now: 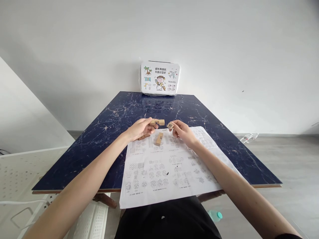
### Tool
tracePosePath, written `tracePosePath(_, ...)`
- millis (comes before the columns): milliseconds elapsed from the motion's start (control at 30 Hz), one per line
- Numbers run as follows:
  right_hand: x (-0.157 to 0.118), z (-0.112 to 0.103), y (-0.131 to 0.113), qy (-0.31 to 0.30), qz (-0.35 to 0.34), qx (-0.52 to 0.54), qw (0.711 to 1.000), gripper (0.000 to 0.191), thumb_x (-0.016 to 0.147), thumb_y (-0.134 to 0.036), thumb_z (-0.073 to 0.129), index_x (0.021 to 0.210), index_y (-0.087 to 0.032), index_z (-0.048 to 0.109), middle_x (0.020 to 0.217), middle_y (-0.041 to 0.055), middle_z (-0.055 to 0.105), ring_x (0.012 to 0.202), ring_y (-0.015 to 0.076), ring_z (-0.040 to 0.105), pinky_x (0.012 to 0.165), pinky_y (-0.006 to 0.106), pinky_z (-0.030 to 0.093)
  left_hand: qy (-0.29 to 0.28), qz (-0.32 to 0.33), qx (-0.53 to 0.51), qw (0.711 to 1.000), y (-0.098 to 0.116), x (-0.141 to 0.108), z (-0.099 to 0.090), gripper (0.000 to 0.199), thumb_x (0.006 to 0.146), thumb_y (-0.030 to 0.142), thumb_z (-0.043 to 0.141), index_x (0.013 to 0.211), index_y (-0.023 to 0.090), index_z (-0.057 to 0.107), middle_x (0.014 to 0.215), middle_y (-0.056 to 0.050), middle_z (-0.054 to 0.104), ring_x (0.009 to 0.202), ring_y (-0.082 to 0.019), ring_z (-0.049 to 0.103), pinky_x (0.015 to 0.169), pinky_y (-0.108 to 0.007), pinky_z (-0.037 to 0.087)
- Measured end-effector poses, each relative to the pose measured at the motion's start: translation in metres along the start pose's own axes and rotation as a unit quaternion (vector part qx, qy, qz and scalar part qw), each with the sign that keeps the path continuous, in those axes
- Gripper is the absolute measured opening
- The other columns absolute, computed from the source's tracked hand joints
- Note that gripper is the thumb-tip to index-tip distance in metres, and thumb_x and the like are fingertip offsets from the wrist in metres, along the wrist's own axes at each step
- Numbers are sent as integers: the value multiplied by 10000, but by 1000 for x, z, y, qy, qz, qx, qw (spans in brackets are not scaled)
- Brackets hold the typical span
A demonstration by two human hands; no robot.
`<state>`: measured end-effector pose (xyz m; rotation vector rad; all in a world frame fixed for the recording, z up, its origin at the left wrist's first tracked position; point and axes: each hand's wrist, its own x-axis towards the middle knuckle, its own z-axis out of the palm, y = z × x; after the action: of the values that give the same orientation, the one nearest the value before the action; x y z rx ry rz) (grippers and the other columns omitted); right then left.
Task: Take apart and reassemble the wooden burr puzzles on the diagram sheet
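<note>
My left hand pinches a notched wooden puzzle piece between thumb and fingers, above the far edge of the printed sheet. Close to its right, my right hand grips another wooden piece, its marked end facing me. A small gap separates the two pieces. One more notched wooden block lies on the instruction sheet between my hands. Beneath my left hand rests a brownish wooden piece, partly hidden by the fingers.
The sheet covers the near part of a dark blue marbled table and hangs over its front edge. A white cartoon-printed case leans against the wall at the back. A bottle with a teal cap is below the table, right.
</note>
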<state>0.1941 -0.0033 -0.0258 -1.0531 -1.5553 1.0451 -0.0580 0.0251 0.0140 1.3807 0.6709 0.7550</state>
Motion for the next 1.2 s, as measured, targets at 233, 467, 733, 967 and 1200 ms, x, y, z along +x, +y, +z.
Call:
tracePosePath(233, 1, -2, -1, -37, 10, 79, 996, 562, 933, -778, 585, 754, -253, 496, 684, -25, 431, 514, 121, 359, 498, 304, 295, 22, -46, -53, 997, 4, 1, 8, 278, 1046, 425, 555, 938, 185, 646, 671, 15, 448, 478, -79, 281, 474, -279, 310)
tracePosePath(467, -2, 0, -5, -80, 1, 126, 989, 559, 915, -749, 657, 765, -240, 482, 660, -52, 411, 515, 98, 330, 506, 294, 268, -21, -60, -58, 996, 3, 0, 15, 258, 1046, 418, 599, 953, 179, 623, 724, 36, 387, 524, -74, 263, 496, -249, 308)
tracePosePath(733, -4, 4, -5, -68, 8, 148, 987, 467, 865, -643, 790, 858, -222, 587, 705, -46, 521, 527, 83, 395, 500, 277, 285, -70, -53, -27, 996, 5, -5, 19, 282, 971, 447, 736, 936, 174, 672, 835, -4, 506, 603, -71, 386, 563, -250, 375)
tracePosePath(967, -6, 3, -9, -52, -9, 89, 995, 468, 896, -651, 743, 1017, -202, 689, 953, 60, 720, 635, 118, 578, 529, 275, 417, -33, 12, 156, 987, -10, 0, 19, 369, 979, 521, 681, 1010, 157, 733, 924, -55, 647, 763, -144, 593, 729, -308, 521)
tracePosePath(1200, -5, 7, -6, -44, -30, 50, 997, 465, 888, -636, 753, 1046, -215, 637, 890, 39, 729, 543, 99, 536, 504, 282, 421, -5, 37, 140, 989, -19, 6, 15, 395, 969, 486, 714, 1237, 196, 711, 1107, -86, 744, 961, -216, 743, 928, -405, 602)
